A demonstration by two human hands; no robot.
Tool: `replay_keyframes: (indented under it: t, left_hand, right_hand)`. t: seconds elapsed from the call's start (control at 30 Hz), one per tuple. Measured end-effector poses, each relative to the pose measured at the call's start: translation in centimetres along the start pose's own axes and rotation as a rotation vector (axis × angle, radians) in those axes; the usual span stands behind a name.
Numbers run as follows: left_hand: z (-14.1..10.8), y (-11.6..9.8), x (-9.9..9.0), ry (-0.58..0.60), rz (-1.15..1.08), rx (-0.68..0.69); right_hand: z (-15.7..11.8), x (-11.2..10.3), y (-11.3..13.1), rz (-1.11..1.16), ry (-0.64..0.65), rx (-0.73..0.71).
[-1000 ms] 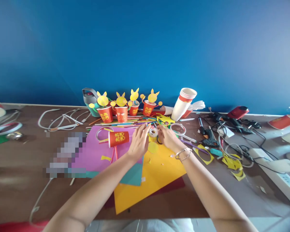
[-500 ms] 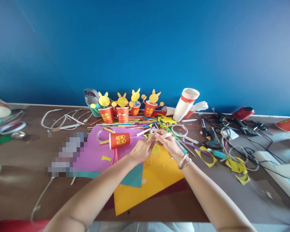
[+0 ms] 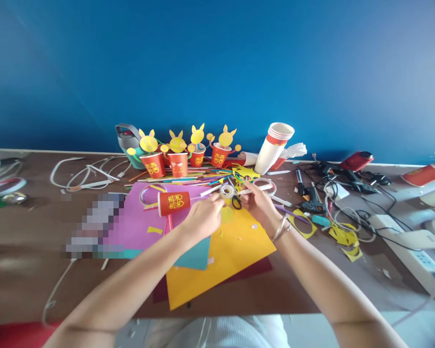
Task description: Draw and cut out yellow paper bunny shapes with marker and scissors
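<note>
My left hand (image 3: pixel 205 214) is closed, its fingertips curled together; what is in them, if anything, I cannot make out. Just past those fingertips, a yellow paper circle (image 3: pixel 227 215) rests on the orange sheet (image 3: pixel 217 258). My right hand (image 3: pixel 259 203) has its fingers bent around a white pen-like stick (image 3: pixel 245 192), which is partly hidden. Between the hands lie a tape roll (image 3: pixel 227 191) and a black scissors handle (image 3: pixel 236 202). A red paper cup (image 3: pixel 174 203) lies on its side on the purple sheet (image 3: pixel 139 220), left of my left hand.
Behind stand several red cups (image 3: pixel 177 166) with yellow rabbit-head cutouts. A tilted stack of paper cups (image 3: pixel 275 147) is right of them. Thin coloured sticks (image 3: pixel 195 180) lie in front. At right are a glue gun (image 3: pixel 313 203), yellow scraps (image 3: pixel 344 234) and a power strip (image 3: pixel 406 256).
My hands, together before, have moved apart, the left one leftward. The scissors handle and tape roll between them now show more. The whole view has shifted slightly.
</note>
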State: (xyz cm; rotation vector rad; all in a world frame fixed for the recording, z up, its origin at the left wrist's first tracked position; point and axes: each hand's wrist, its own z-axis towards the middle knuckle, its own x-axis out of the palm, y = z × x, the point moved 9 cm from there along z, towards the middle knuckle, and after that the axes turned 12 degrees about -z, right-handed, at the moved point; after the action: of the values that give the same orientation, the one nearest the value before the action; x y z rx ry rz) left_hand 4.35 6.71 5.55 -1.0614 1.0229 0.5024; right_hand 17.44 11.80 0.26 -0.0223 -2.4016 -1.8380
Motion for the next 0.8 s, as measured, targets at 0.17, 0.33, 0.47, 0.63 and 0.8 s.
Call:
replay_keyframes:
  t: [0.17, 0.33, 0.47, 0.63, 0.8]
  left_hand:
    - [-3.4, -2.2, 5.2, 0.381, 0.292, 0.11]
    - [-4.4, -0.9, 7.7, 0.376, 0.357, 0.15]
    - [-4.4, -0.3, 8.1, 0.333, 0.336, 0.186]
    - [-4.4, 0.1, 7.8, 0.385, 0.28, 0.121]
    - [-4.5, 0.1, 8.0, 0.448, 0.296, 0.113]
  right_hand:
    - [-1.5, 1.7, -3.6, -0.087, 0.107, 0.066]
    - [-1.4, 1.2, -2.5, -0.338, 0.098, -0.107]
    - [-1.3, 0.6, -1.9, -0.46, 0.035, -0.21]
    - [-1.1, 0.6, -1.5, -0.632, 0.018, -0.294]
    - [-0.8, 0.5, -1.7, -0.689, 0.032, -0.257]
